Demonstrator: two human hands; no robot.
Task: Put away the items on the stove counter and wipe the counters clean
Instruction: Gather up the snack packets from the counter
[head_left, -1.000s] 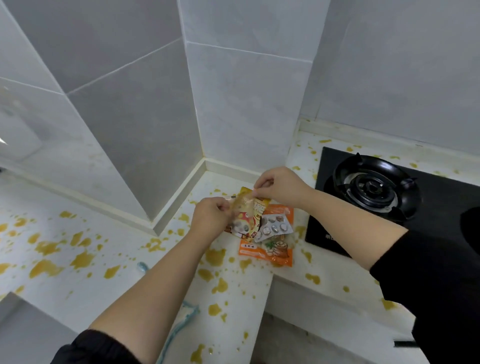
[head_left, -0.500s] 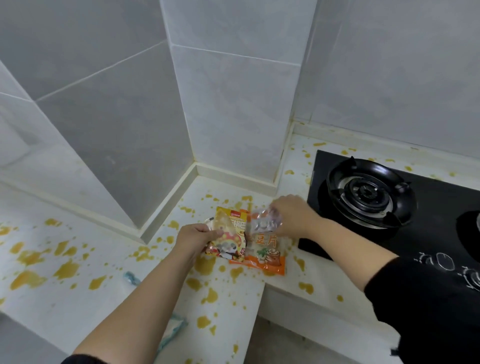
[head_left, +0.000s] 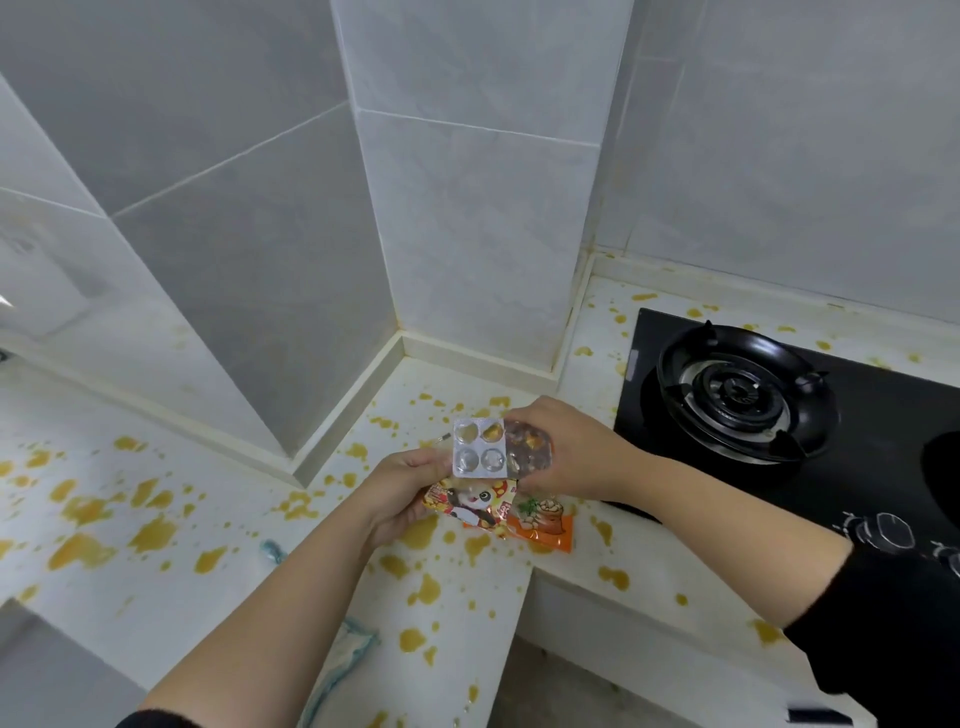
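Bench (head_left: 156, 597) yellow-stained, unwiped. Left hand (head_left: 410, 491) grips panda packet (head_left: 480, 506); right hand (head_left: 563, 452) pinches blister pack (head_left: 479, 448). Gathering underway; putting away, wiping remain.

Blister pack (head_left: 478, 448) in right hand (head_left: 566, 452), panda snack packet (head_left: 478, 506) in left hand (head_left: 400, 488), above yellow-spotted counter (head_left: 156, 519) beside stove (head_left: 748, 395).

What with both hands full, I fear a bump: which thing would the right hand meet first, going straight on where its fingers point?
Probably the blister pack the left hand seems to hold: the right hand, gripping a clear packet, points leftward at it; depth unclear.
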